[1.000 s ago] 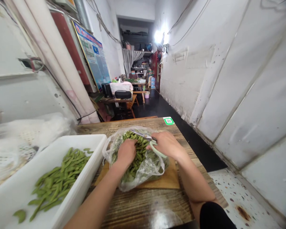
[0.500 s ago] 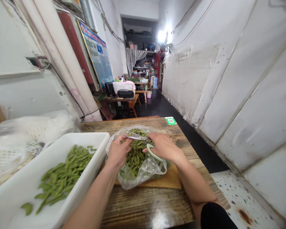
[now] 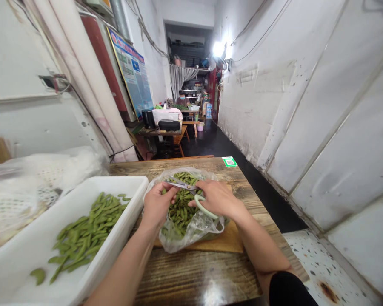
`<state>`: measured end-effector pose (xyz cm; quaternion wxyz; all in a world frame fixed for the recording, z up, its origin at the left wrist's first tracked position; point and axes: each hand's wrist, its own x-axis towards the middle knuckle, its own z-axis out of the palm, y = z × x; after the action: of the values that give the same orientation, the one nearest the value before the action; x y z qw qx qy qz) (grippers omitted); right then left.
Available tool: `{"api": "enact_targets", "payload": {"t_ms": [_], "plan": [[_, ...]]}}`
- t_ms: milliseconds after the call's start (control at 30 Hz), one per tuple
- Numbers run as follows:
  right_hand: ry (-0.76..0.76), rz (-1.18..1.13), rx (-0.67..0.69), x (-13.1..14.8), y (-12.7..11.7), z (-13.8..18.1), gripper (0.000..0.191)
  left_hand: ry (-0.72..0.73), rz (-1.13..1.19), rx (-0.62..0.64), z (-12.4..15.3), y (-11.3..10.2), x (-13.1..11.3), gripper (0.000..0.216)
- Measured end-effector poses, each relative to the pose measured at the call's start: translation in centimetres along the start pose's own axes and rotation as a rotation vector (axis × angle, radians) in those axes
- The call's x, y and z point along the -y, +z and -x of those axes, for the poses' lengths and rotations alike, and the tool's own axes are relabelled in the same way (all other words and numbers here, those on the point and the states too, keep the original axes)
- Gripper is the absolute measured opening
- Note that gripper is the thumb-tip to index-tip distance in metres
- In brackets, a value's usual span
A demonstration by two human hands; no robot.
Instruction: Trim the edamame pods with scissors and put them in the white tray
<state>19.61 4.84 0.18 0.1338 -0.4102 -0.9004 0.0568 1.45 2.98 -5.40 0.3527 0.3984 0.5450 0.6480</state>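
Observation:
My right hand (image 3: 215, 197) grips a pair of scissors (image 3: 184, 185) with pale green handles, its blades pointing left and slightly apart. Close to the blade tips, my left hand (image 3: 158, 202) is closed in a pinch; what lies between its fingers is too small to make out, perhaps hidden by the fingers. Both hands are above a clear plastic bag (image 3: 178, 242) full of green soybean pods (image 3: 181, 216). The bag rests partly on a wooden board (image 3: 230, 240). To the left, a white tray (image 3: 137, 185) holds more green pods (image 3: 83, 236).
The wooden table (image 3: 178, 276) carries a green QR-code card (image 3: 230, 162) at its far right corner. Plastic-covered white baskets (image 3: 35, 182) stand beyond the tray. Further back, a person (image 3: 182, 100) sits at another table, and a black kettle (image 3: 148, 119) stands nearer.
The scissors' blades have tilted a little and moved slightly down. My left fingers have shifted a bit near the blade tips. The view has drifted slightly.

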Motion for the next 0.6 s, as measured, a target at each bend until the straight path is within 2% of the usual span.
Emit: {"api": "enact_targets", "payload": {"t_ms": [200,400,600], "plan": [[-0.024,-0.075,0.105,0.13,-0.35,0.02,0.052,0.091,-0.118,-0.001,0.25,-0.17,-0.07,0.017],[-0.022,-0.037,0.095,0.28,-0.2,0.02,0.052,0.085,-0.148,-0.006,0.22,-0.38,0.54,0.019],[-0.074,-0.058,0.075,0.05,0.01,0.13,0.055,0.09,-0.138,0.003,0.76,-0.35,0.16,0.018]]}}
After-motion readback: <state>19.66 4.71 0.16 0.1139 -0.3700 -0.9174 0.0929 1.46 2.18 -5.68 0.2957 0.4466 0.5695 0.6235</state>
